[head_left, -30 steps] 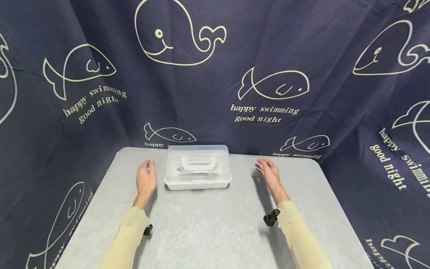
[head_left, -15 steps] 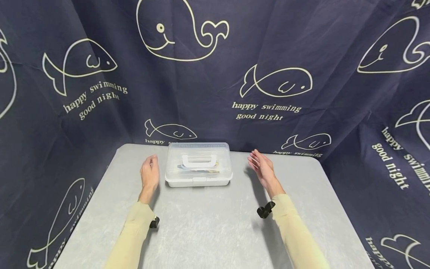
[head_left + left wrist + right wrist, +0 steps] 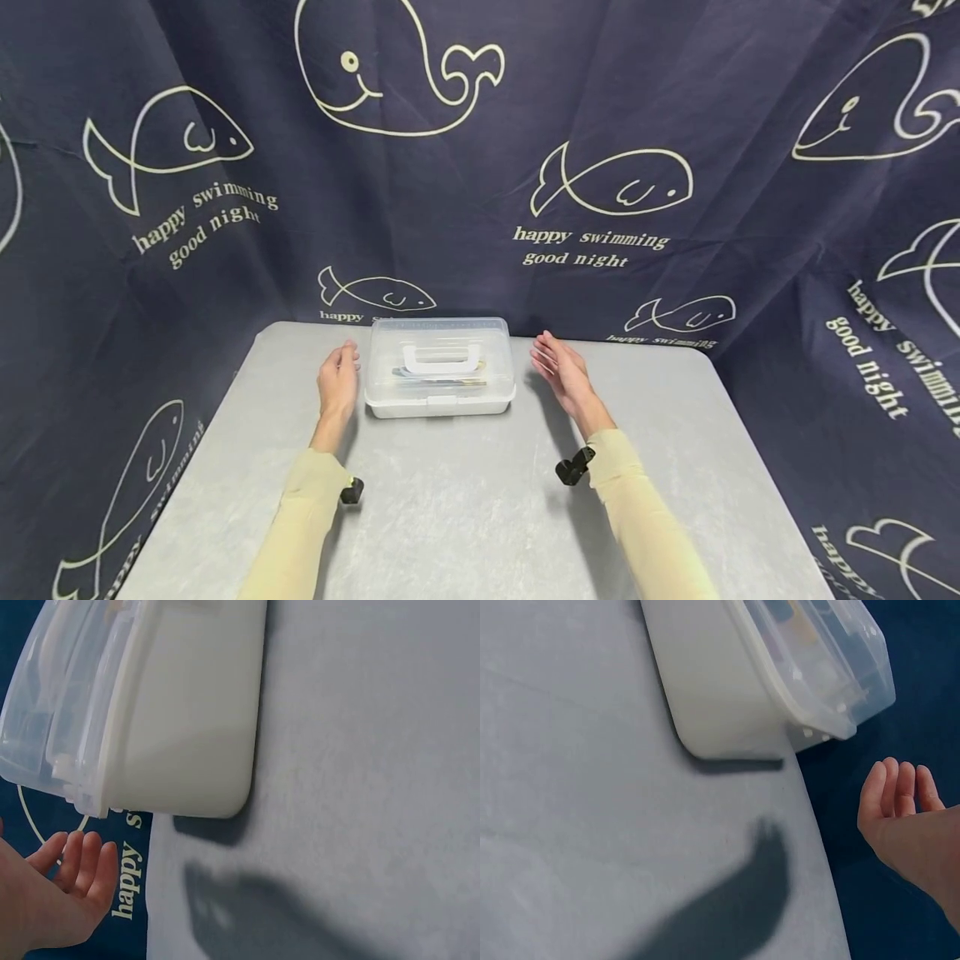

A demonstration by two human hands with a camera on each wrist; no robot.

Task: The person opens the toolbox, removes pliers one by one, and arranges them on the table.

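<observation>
A white plastic storage box (image 3: 440,407) with a clear lid and a white carrying handle (image 3: 441,364) stands near the back of the table, its lid down and a latch at the front. Some flat coloured items show dimly through the lid. My left hand (image 3: 339,385) hovers just left of the box with relaxed fingers, holding nothing. On the other side, my right hand (image 3: 564,377) is held a little apart from the box, palm toward it and fingers loosely extended. Both wrist views show a gap between the fingertips and the box wall (image 3: 187,712).
The grey table (image 3: 457,517) has rounded back corners. A dark blue curtain (image 3: 465,208) with white fish drawings and lettering hangs close behind it and along both sides. Each wrist wears a small black camera (image 3: 575,467).
Both hands have moved inward toward the box, the right one by more, from well to the right of it. The box stays where it was.
</observation>
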